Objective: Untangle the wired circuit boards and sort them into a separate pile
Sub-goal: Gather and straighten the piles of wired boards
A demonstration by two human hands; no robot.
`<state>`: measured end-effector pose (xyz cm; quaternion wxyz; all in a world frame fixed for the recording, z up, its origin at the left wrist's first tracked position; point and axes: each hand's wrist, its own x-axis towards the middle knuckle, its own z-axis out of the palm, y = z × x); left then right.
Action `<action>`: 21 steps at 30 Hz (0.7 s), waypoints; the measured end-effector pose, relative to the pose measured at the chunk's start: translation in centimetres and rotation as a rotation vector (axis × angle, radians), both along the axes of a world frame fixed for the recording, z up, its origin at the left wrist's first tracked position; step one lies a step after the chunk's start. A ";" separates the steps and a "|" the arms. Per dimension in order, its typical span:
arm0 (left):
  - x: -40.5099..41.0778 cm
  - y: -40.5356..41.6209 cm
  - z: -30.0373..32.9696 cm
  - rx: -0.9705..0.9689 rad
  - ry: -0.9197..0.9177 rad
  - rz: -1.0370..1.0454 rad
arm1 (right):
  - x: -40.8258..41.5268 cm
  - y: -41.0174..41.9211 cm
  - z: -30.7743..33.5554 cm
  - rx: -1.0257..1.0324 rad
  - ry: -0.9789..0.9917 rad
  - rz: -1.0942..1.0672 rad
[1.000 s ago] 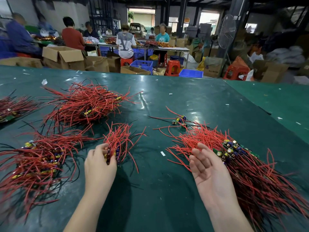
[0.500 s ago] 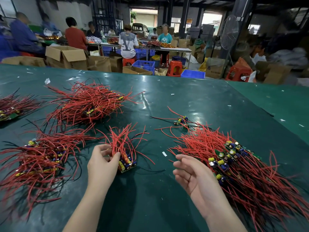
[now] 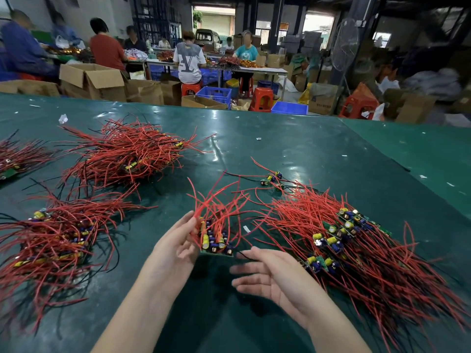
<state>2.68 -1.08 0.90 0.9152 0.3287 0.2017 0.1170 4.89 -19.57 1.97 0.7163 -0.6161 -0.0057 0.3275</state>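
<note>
My left hand [image 3: 175, 244] grips a small bundle of circuit boards [image 3: 215, 243] with red wires fanning upward, held at the middle of the green table [image 3: 293, 154]. Just right of and below the bundle, my right hand [image 3: 275, 276] is open, palm up, fingers blurred and pointing at the boards without touching them. A large tangled pile of wired boards [image 3: 351, 240] lies to the right of that hand. Two sorted piles lie on the left: a near one [image 3: 53, 238] and a far one [image 3: 127, 154].
A loose pair of boards [image 3: 271, 178] lies behind the right pile. Another pile [image 3: 15, 159] is cut off at the left edge. Paper scraps dot the table. Beyond the far edge are cardboard boxes [image 3: 91, 80], red stools, blue crates and several seated workers.
My left hand has carried the small bundle rightward and toward me, turning its boards to face me. My right hand has left the right pile and swung left toward the bundle.
</note>
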 end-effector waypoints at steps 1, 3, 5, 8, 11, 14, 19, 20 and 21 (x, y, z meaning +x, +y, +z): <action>0.0 -0.3 0.0 -0.027 -0.016 -0.026 | 0.0 -0.1 0.1 -0.025 0.003 0.013; -0.1 -0.7 0.1 -0.072 -0.037 -0.057 | 0.2 -0.3 0.2 -0.075 0.009 0.040; -0.2 -0.9 0.1 -0.114 -0.065 -0.074 | 0.2 -0.4 0.1 -0.050 0.037 0.066; -0.5 -1.2 0.4 -0.104 -0.113 -0.090 | 0.0 0.0 0.0 0.085 0.098 0.070; -0.9 -1.9 0.8 0.037 -0.132 -0.117 | -0.2 0.5 -0.5 0.246 0.109 -0.017; -1.2 -2.6 0.9 0.152 -0.159 -0.173 | -0.2 0.8 -0.6 0.337 0.076 -0.102; -1.1 -2.5 0.5 0.232 -0.103 -0.181 | 0.1 0.7 -0.9 0.336 -0.003 -0.230; -1.0 -2.3 0.3 0.259 -0.081 -0.162 | 0.1 0.6 -0.9 0.337 -0.024 -0.246; -0.9 -2.2 0.1 0.293 -0.072 -0.148 | 0.0 0.5 -0.9 0.337 -0.051 -0.253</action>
